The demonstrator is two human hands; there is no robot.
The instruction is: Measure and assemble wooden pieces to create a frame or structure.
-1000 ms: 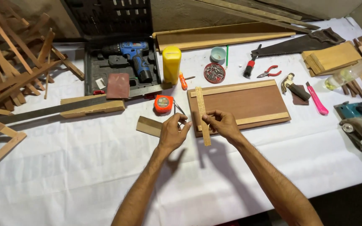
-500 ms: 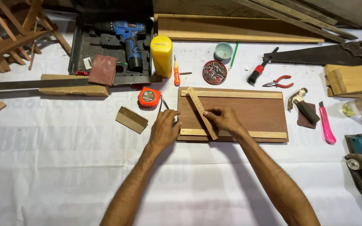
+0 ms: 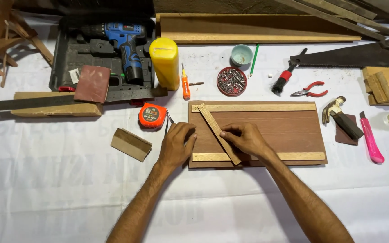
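We see the right hand (image 3: 247, 138) pinching a slanted wooden strip (image 3: 219, 133) that lies across the brown panel (image 3: 271, 130) on the worktop (image 3: 68, 189), while the left hand (image 3: 177, 145), fingers curled, presses the panel's left edge, seemingly steadying it.

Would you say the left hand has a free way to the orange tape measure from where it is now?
Probably yes: the left hand rests at the brown board's left edge, and the orange tape measure lies just up and left of it, with only bare white cloth between them.
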